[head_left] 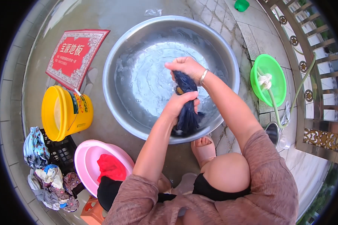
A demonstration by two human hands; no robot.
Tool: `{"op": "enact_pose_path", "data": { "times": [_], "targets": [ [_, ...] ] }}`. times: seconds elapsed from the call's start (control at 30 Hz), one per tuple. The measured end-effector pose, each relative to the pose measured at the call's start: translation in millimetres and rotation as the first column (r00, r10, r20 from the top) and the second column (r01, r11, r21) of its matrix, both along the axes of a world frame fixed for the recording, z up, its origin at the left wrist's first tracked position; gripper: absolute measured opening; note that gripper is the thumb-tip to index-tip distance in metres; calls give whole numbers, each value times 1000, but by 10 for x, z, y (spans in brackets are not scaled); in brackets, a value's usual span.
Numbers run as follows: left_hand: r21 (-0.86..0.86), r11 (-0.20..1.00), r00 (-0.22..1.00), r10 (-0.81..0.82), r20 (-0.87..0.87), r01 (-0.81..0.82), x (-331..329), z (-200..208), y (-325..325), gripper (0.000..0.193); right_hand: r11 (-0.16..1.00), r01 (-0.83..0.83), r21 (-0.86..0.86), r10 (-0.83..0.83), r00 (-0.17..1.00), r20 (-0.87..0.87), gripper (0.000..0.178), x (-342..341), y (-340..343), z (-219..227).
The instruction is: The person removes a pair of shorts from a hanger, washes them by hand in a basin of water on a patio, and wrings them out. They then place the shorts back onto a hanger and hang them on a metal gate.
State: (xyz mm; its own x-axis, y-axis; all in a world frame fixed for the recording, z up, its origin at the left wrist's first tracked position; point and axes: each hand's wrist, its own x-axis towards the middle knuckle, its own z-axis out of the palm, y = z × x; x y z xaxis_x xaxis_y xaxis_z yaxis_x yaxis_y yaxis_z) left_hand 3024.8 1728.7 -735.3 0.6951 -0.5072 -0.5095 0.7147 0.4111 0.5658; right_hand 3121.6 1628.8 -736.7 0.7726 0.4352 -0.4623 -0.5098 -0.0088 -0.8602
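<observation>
A large round metal basin of water stands in front of me. Over it I hold a bunched dark navy cloth, its kind hidden by the folds. My right hand grips its upper end, farther from me. Lower down, my left hand is wrapped round its middle. The loose end hangs below my left hand, close to the basin's near side. A small yellowish patch shows on the cloth between the hands.
Left are a red mat, a yellow bucket, a pink basin with red cloth, and piled clothes by a black crate. Right, a green basin has a hose over it, near a railing.
</observation>
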Motion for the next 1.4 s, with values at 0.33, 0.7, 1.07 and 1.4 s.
{"op": "enact_pose_path", "data": {
  "times": [0.33,0.7,1.07,1.4],
  "targets": [
    [843,396,880,-150,451,-364,39,-146,-111,49,398,80,-914,298,931,212,26,-55,473,-22],
    [-104,978,974,194,119,-182,161,936,807,46,928,-233,290,217,972,87,44,213,496,904],
    [-325,944,958,144,249,-58,-39,1121,796,47,884,-190,427,154,981,117,52,60,853,1457],
    [515,607,692,81,717,-605,263,163,522,28,961,-41,-275,161,889,429,38,-54,946,1130]
  ]
}}
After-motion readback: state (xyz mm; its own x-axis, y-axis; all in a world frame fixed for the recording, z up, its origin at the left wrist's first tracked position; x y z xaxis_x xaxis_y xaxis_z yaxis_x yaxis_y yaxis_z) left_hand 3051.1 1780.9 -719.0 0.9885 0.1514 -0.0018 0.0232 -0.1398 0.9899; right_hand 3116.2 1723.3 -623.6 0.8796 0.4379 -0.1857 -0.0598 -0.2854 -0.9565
